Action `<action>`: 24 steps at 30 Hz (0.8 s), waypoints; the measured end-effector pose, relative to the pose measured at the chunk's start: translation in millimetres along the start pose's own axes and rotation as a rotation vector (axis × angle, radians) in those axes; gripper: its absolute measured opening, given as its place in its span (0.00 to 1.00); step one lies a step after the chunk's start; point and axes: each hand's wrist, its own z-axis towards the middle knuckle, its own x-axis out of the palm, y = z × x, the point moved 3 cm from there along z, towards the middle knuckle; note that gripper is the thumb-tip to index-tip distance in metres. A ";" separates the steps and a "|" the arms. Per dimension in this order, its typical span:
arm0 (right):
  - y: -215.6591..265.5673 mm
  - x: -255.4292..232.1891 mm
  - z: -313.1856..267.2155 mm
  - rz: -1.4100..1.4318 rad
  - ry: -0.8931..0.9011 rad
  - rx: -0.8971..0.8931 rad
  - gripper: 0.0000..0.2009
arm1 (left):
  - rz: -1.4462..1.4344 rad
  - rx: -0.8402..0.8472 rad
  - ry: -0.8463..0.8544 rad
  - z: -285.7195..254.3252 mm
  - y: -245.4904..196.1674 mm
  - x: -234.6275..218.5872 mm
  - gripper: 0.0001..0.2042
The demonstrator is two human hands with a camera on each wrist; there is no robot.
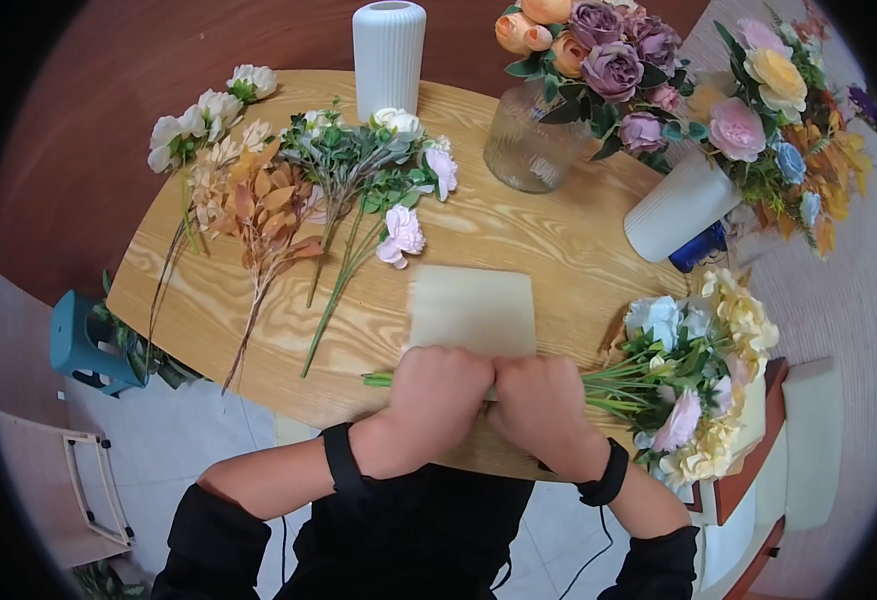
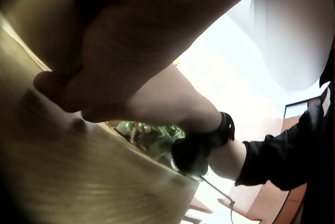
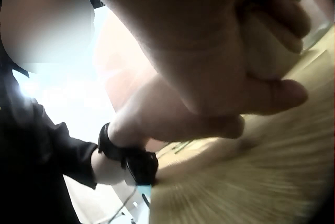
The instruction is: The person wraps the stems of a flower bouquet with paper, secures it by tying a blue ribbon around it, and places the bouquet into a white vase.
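Note:
A bouquet (image 1: 684, 400) of cream, white and pink flowers lies at the table's near right, its green stems (image 1: 614, 390) running left under both hands. My right hand (image 1: 547, 405) grips the stems with curled fingers. Knuckles against it, my left hand (image 1: 441, 400) is curled round the same bundle, and stem ends (image 1: 377, 380) stick out on its far side. A beige sheet of paper (image 1: 474, 300) lies flat beyond the hands and passes beneath them. In the right wrist view, something pale shows between the fingers (image 3: 285, 95), with green above it. Palms are hidden in the head view.
Loose flower stems and orange leaf sprays (image 1: 274, 205) lie across the table's left. A white ribbed vase (image 1: 389, 60) stands at the back. A glass vase (image 1: 534, 145) of purple and orange roses and a tilted white vase (image 1: 674, 210) of flowers are at the right.

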 end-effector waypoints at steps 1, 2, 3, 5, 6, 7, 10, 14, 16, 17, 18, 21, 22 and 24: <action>0.6 -5.0 0.5 0.001 0.001 0.000 0.07 | 0.004 0.016 -0.014 -0.7 -1.7 -1.1 0.03; 0.8 -9.4 0.9 0.013 0.029 -0.027 0.07 | 0.004 0.018 -0.013 -2.0 -1.7 1.2 0.03; 0.3 -11.2 1.0 0.027 0.057 -0.052 0.07 | 0.027 0.018 -0.067 -4.6 -0.3 4.2 0.04; -0.8 -12.5 0.9 0.038 0.034 -0.080 0.07 | 0.050 0.019 -0.119 -8.9 3.2 8.0 0.05; -0.4 -13.6 1.4 0.045 0.011 -0.113 0.07 | 0.047 0.036 -0.153 -10.4 4.4 8.2 0.06; -0.5 -13.8 2.8 0.046 0.011 -0.113 0.07 | 0.044 0.052 -0.187 -11.6 5.0 7.5 0.07; -2.6 -9.7 6.4 0.070 0.088 -0.111 0.07 | 0.049 0.016 -0.134 -12.2 7.3 7.3 0.05; -2.9 -7.6 6.1 0.082 0.079 -0.091 0.07 | -0.020 0.004 0.029 -8.0 16.7 -4.3 0.02; 1.5 -6.6 6.2 0.061 0.066 -0.080 0.06 | -0.010 -0.042 0.107 -4.5 22.8 -2.7 0.03; 3.0 -7.1 6.1 0.045 0.008 -0.051 0.05 | -0.011 -0.041 0.105 -1.9 23.7 -5.7 0.03; 4.0 -7.3 5.3 0.030 -0.049 -0.022 0.04 | -0.008 -0.055 0.147 0.8 23.9 -8.7 0.03; 7.4 -2.1 1.3 -0.025 -0.358 -0.161 0.04 | -0.042 -0.086 0.234 6.7 25.6 -13.6 0.04; 4.8 2.7 0.4 -0.027 -0.356 -0.159 0.04 | -0.078 -0.105 0.282 6.9 25.5 -12.7 0.04; 3.7 8.4 -1.3 -0.091 -0.389 -0.250 0.06 | -0.115 -0.110 0.320 5.9 22.4 -11.1 0.04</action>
